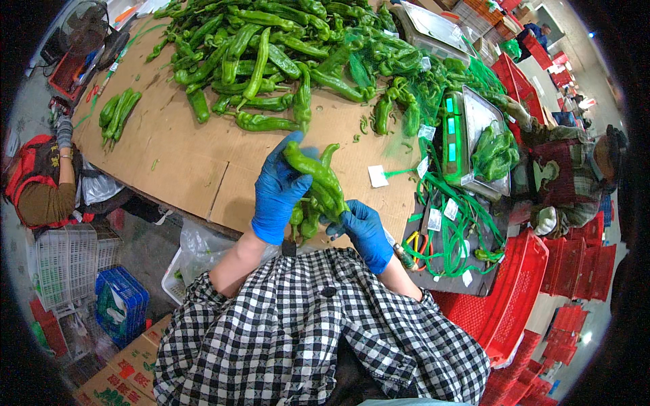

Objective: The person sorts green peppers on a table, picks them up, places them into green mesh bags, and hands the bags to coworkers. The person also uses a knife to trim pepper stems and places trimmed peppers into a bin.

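My left hand [282, 195], in a blue glove, grips a small bunch of long green peppers [324, 178] above the cardboard-covered table near my body. The fingers of my right hand [364, 231], gloved in blue too, pinch the lower end of the same bunch. Below the bunch, more green peppers [305, 223] hang or lie close to the table's near edge; whether I hold them is unclear. Beyond my hands spreads a large heap of green peppers [254, 56]. A separate small group of peppers [119, 115] lies on the left.
To the right, a digital scale [452, 137] bears a netted pack of peppers [495, 152]. Green mesh bags [459, 223] with white tags and scissors [419, 246] lie nearer. Red crates [513, 299] stand right. Co-workers are at left [45, 177] and right [563, 172].
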`<state>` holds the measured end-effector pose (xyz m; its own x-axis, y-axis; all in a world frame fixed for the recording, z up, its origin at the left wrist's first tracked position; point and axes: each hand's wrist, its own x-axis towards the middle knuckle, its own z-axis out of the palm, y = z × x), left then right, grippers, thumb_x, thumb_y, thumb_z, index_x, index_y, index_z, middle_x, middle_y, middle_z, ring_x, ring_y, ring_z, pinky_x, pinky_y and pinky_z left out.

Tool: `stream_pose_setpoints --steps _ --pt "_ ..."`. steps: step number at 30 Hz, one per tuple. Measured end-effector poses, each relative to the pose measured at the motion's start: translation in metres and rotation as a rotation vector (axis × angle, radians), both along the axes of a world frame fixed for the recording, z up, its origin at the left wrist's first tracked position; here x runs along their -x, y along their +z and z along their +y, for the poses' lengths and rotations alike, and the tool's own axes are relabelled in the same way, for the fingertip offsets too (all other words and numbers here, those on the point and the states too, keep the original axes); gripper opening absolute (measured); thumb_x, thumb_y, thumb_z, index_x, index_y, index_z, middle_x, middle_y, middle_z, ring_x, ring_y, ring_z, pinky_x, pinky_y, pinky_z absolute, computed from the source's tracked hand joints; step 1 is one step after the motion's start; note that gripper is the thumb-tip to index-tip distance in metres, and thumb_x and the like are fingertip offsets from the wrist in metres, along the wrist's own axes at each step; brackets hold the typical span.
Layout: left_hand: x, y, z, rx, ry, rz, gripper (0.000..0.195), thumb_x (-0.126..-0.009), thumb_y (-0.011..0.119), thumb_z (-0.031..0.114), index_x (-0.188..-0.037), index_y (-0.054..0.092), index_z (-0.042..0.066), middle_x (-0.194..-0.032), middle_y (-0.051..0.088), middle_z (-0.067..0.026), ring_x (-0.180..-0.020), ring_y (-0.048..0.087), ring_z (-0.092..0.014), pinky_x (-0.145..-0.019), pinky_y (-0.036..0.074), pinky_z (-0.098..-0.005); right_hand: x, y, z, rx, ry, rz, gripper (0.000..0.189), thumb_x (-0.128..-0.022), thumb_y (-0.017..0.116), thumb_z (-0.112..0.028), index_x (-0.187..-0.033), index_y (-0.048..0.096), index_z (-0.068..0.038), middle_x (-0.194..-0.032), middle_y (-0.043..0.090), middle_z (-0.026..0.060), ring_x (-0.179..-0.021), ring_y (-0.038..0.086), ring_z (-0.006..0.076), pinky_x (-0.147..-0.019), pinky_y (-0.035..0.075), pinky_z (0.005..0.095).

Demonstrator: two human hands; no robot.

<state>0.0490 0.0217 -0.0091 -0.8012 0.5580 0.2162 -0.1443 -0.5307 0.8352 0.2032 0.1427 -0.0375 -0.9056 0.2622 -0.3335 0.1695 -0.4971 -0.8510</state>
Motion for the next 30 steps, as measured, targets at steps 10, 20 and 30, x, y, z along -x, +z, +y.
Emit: stream_pose_setpoints --steps 10,20,30 --pt "-0.010 0.014 0.000 0.281 0.169 0.156 0.058 -0.079 0.066 -0.004 -0.132 0.044 0.005 -0.119 0.056 -0.0066 -0.101 0.057 -0.013 -0.084 0.049 -0.0259 0.010 0.023 -0.019 -1.109 -0.111 0.124 0.068 -0.067 0.079 -0.020 -0.129 0.052 -0.015 -0.098 0.063 0.0093 -0.086 0.059 0.0224 -0.077 0.048 0.0310" --pt "0.012 -0.057 -0.002 0.673 0.251 0.320 0.054 -0.084 0.062 0.006 -0.134 0.040 0.005 -0.132 0.046 -0.0118 -0.117 0.048 -0.022 -0.099 0.039 -0.0340 -0.007 -0.021 0.034 -1.163 -0.260 -0.219 0.052 -0.076 0.073 -0.010 -0.125 0.056 -0.010 -0.111 0.063 0.0099 -0.082 0.061 0.0195 -0.069 0.049 0.0283" --pt "0.015 -0.104 0.009 0.765 0.195 0.347 0.060 -0.084 0.065 0.022 -0.135 0.039 0.004 -0.134 0.043 -0.0196 -0.125 0.040 -0.031 -0.105 0.032 -0.0380 -0.026 -0.065 0.028 -1.324 -0.074 -0.231 0.028 -0.087 0.061 -0.014 -0.115 0.062 -0.009 -0.106 0.062 0.0138 -0.094 0.061 0.0301 -0.080 0.049 0.0337"
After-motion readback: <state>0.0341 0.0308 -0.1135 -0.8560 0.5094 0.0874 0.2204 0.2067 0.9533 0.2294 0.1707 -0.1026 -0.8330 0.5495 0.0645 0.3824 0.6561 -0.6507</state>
